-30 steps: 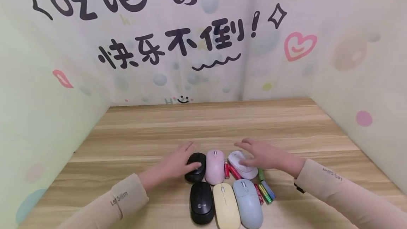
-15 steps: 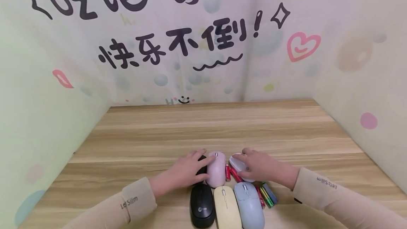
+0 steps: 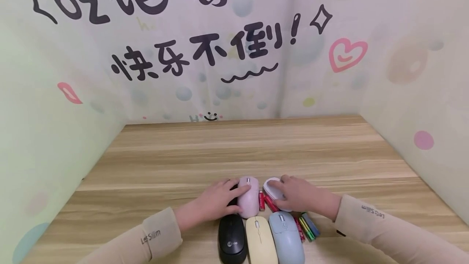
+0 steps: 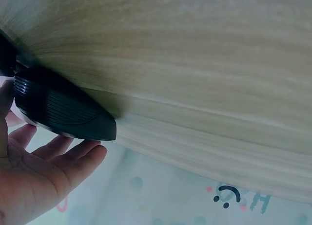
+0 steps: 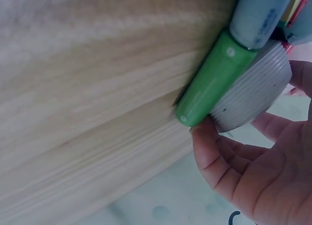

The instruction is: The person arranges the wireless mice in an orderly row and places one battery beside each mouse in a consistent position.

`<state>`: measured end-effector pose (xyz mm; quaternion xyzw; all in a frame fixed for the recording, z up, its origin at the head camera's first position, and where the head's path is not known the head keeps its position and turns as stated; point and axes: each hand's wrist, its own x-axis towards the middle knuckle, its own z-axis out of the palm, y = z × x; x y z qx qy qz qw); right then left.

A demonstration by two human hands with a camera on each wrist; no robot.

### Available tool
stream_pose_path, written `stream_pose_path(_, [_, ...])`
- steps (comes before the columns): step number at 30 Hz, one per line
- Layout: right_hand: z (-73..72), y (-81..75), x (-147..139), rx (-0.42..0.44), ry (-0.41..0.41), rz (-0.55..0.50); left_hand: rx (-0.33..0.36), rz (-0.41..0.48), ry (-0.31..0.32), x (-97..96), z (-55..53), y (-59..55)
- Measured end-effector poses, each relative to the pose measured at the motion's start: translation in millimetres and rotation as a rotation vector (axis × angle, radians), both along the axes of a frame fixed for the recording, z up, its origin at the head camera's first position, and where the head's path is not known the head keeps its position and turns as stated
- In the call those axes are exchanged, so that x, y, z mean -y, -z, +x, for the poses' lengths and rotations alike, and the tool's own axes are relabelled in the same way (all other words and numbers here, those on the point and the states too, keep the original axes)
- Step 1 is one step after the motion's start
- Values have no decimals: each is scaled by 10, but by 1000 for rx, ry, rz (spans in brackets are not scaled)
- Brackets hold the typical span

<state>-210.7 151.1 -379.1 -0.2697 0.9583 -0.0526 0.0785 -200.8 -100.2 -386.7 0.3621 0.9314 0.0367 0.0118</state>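
My left hand (image 3: 216, 199) lies over a black computer mouse (image 4: 66, 105), mostly hidden from above. Its index finger and thumb reach across to the pink mouse (image 3: 249, 207) beside it. In the left wrist view, the other fingers extend loosely along the black mouse's end. My right hand (image 3: 301, 194) grips a white mouse (image 3: 272, 190), thumb on the near side and fingers round the far end. A green battery (image 5: 214, 79) lies against the white mouse's ribbed side, by the little finger. Two red batteries, one a red battery (image 3: 261, 201) standing lengthwise, lie between the pink and white mice.
Nearer the body lie a second black mouse (image 3: 232, 237), a cream mouse (image 3: 261, 241) and a blue mouse (image 3: 287, 237) in a row. Several small batteries (image 3: 308, 228) lie to their right. The wooden table (image 3: 234, 146) is enclosed by printed walls.
Both hands have come down and inward. The left hand has moved right over the black mouse onto the pink one; the right hand has closed round the white mouse. The mice have barely shifted.
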Motion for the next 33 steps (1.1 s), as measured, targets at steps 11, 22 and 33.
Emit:
stream_pose_path(11, [26, 29, 83, -48, 51, 1, 11, 19, 0, 2, 19, -36])
stream_pose_path(22, [19, 48, 135, -64, 87, 14, 15, 27, 10, 12, 8, -37])
stream_pose_path(33, [-123, -105, 99, -144, 142, -74, 0, -7, 6, 4, 5, -28])
